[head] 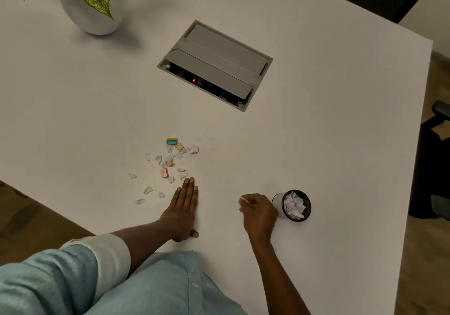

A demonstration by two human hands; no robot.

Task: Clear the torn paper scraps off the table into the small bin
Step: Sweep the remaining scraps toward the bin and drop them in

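Observation:
Several torn paper scraps (168,162) lie scattered on the white table (316,124), among them a teal and yellow piece (171,141) and a small red and white piece (164,173). My left hand (183,208) rests flat on the table, fingers together, fingertips just short of the nearest scraps. My right hand (259,211) is closed on a small pale scrap (243,200) that sticks out at its left side. Right beside that hand stands the small black bin (295,205), holding crumpled white scraps.
A grey cable hatch (216,63) is sunk into the table's middle, its lid partly raised. A white pot with a green plant (90,10) stands at the far left. The table edge runs down the right side, with a dark chair (435,168) beyond it.

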